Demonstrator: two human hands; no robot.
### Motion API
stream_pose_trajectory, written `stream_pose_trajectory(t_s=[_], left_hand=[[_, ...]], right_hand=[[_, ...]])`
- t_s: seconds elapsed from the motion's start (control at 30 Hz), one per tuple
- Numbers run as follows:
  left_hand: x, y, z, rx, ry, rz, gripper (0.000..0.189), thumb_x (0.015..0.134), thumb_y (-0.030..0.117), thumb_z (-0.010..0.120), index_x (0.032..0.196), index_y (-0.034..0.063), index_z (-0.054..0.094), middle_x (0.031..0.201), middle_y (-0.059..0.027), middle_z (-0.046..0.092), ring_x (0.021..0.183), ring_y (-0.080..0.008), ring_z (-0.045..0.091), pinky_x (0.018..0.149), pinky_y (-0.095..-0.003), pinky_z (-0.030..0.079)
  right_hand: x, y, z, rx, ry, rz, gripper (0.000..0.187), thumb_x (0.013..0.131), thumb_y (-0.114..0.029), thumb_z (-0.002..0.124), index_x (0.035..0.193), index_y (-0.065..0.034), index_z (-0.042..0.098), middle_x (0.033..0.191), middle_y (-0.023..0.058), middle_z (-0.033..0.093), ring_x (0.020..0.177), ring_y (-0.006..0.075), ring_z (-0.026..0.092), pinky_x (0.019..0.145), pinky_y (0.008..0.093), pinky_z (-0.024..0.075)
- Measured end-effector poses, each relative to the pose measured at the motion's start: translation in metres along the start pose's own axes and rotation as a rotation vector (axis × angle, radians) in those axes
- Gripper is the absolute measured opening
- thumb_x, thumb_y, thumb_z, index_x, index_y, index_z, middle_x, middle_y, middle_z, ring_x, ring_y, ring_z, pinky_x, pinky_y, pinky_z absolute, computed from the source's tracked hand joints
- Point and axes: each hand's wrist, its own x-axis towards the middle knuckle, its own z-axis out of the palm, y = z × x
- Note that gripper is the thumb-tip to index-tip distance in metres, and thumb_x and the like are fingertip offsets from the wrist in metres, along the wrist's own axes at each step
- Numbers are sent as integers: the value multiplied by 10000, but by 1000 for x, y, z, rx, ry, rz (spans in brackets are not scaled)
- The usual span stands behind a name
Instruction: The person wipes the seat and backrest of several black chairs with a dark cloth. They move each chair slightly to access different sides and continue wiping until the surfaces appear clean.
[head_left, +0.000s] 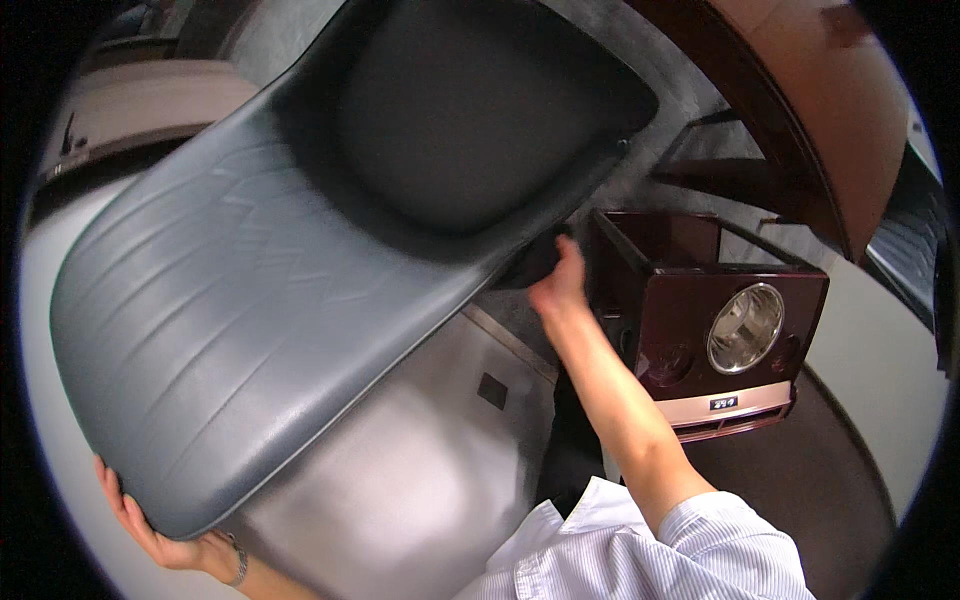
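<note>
A large dark grey padded chair or recliner with stitched ribs on its backrest (202, 300) and a black seat part (457, 112) spans the view. My left hand (161, 536), with a metal bracelet at the wrist, grips the rounded lower-left corner of the backrest; its fingers wrap the edge. My right hand (560, 277) reaches to the near side of the chair where backrest and seat meet, against a dark part there. The fingertips are partly hidden and slightly blurred, so its hold cannot be made out.
Right of my right arm stands a glossy dark maroon open-topped cabinet (679, 300) with a round chrome-rimmed fitting (746, 328). A curved brown panel (810, 112) arches at the upper right. Beneath the chair lies a shiny grey surface (390, 457). Another padded item (911, 232) is at the far right.
</note>
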Motion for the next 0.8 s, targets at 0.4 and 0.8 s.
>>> stream_pose_trajectory(t_s=[0.4,0.8], left_hand=[[-9,2,21,-183,147,-54,409,873,102,308,1198,-40,512,1331,-185,449,1236,-273,435,1084,-408,316],[-133,-5,56,-676,183,-285,729,914,432,449,1432,5,163,1450,-148,250,1296,-235,311,1074,-358,241]], right_hand=[[-7,17,-2,-1679,-126,-1028,506,894,-221,404,1320,51,390,1471,225,202,1379,400,81,1118,422,126],[-243,26,47,-1254,-729,-107,386,908,-135,440,1275,-17,454,988,27,535,878,107,474,826,220,384]])
